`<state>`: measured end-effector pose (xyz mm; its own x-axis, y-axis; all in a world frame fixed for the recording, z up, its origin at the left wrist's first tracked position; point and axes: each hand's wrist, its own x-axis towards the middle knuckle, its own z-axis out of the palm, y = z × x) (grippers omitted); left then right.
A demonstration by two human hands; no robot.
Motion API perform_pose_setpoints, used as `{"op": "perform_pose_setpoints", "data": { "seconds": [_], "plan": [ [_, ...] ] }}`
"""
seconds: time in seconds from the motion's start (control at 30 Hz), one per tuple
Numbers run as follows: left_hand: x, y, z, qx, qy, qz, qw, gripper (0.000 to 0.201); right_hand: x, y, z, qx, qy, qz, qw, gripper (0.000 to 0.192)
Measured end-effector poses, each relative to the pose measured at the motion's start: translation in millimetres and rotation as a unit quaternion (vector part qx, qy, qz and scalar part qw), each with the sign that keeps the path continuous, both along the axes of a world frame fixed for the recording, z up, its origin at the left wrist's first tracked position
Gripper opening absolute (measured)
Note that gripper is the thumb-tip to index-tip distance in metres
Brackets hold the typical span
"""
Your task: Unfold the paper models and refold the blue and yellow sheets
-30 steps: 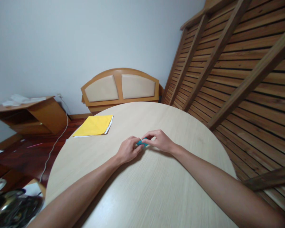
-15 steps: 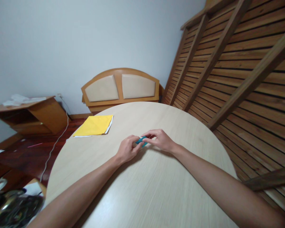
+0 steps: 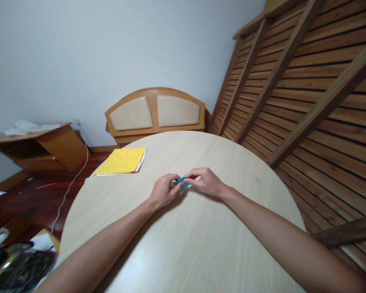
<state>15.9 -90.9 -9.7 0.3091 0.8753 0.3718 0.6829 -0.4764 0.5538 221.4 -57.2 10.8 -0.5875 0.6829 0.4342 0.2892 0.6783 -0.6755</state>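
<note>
A small folded piece of teal paper (image 3: 185,185) is held just above the middle of the table. My left hand (image 3: 166,189) is closed, pinching its left side between thumb and fingers. From the other side my right hand (image 3: 205,181) is closed too, its thumb and fingertips on the paper's upper right part. Fingers hide much of the paper, so its full folded shape cannot be made out. Both hands are close together, with their fingertips almost meeting.
A round, light wood table (image 3: 201,244) lies under my forearms. Yellow sheets (image 3: 122,160) with white ones beneath rest at its far left. A headboard (image 3: 155,110) stands behind, a slatted wooden frame (image 3: 293,101) leans at right, and a low cabinet (image 3: 61,146) is at left.
The fingers have shifted slightly around the teal paper, and less of its upper part shows between them. Both hands stay in nearly the same place.
</note>
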Motion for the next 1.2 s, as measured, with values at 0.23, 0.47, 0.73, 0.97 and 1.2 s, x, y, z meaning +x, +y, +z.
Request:
{"op": "perform_pose_setpoints", "data": {
  "seconds": [0.23,0.47,0.73,0.97,1.2],
  "plan": [
    [0.5,1.0,-0.1,-0.003,-0.018,0.002,1.000,0.028,0.3,0.4,-0.8,-0.036,0.011,0.001,0.999,0.019],
    [1.4,2.2,1.2,-0.061,-0.125,-0.015,0.990,0.035,0.6,3.4,-6.2,-0.074,0.000,0.016,0.997,0.019],
    [2.0,5.1,-0.3,-0.081,-0.174,-0.017,0.981,0.046,0.2,4.0,-6.6,-0.082,0.015,0.014,0.996,0.020],
    [0.8,8.6,-1.4,-0.088,-0.204,-0.012,0.975,0.051,-6.3,4.5,-19.3,-0.151,0.070,0.051,0.985,0.023],
    [2.5,9.6,-2.0,-0.105,-0.226,-0.005,0.968,0.046,-6.1,3.9,-18.9,-0.158,0.060,0.039,0.985,0.028]
  ]
}}
